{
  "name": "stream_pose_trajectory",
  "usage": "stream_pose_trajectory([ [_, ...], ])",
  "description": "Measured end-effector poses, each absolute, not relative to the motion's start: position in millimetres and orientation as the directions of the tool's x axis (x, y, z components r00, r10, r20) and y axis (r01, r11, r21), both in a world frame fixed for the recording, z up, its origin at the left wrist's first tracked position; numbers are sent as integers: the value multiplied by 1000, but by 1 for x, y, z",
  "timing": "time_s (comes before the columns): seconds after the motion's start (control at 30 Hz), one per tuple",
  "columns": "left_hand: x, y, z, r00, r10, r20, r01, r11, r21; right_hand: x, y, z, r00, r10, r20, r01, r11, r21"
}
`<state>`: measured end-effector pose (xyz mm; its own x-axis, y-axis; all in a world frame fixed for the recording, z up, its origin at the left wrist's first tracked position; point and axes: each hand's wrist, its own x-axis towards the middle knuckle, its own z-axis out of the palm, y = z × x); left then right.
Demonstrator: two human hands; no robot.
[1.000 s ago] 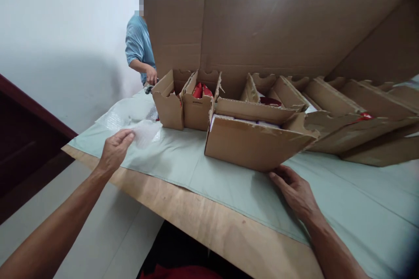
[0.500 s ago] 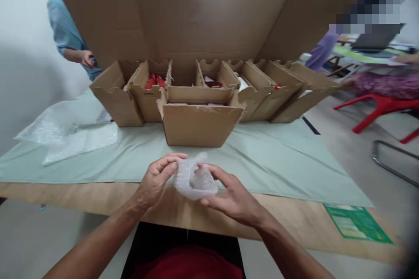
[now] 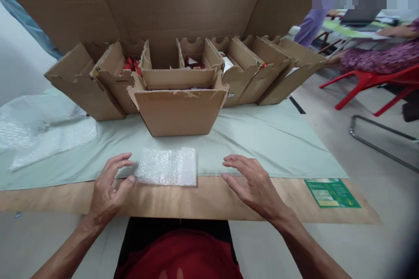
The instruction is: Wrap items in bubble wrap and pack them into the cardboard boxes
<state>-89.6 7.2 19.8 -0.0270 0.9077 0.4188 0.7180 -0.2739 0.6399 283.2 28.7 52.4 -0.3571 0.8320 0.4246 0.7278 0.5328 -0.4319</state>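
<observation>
A flat piece of clear bubble wrap (image 3: 167, 167), perhaps a small pouch, lies at the front of the table, partly on the green cloth (image 3: 255, 139) and partly on bare wood. My left hand (image 3: 111, 183) hovers just off its left end, fingers apart, holding nothing. Farther off on the other side is my right hand (image 3: 250, 183), also open, with a gap between it and the wrap. Behind the wrap stands a small cardboard box (image 3: 178, 111) with an open top; its contents are mostly hidden.
A row of open cardboard bins (image 3: 242, 67) stands behind, some with red packets (image 3: 131, 65). A large cardboard panel (image 3: 183, 4) rises at the back. More bubble wrap (image 3: 55, 133) lies left. A green printed sheet (image 3: 333, 192) is at right, near a red chair (image 3: 363, 80) and a seated person.
The bubble wrap was held curled up between both hands; now it lies flat on the table, let go. My hands have moved apart, and the view has shifted.
</observation>
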Motion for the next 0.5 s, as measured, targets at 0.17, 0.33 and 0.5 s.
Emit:
stream_pose_trajectory([
  [0.17, -79, 22, 20, -79, 973, 219, 784, -75, 616, 237, 35, 53, -426, 845, 324, 702, 535, -471],
  [0.33, -76, 32, 3, 56, 966, 252, 899, -159, 408, 199, 43, 34, -549, 810, 204, 764, 586, -269],
  [0.5, -85, 34, -3, 117, 952, 281, 918, -212, 336, 240, 53, 19, -314, 921, 231, 847, 382, -370],
])
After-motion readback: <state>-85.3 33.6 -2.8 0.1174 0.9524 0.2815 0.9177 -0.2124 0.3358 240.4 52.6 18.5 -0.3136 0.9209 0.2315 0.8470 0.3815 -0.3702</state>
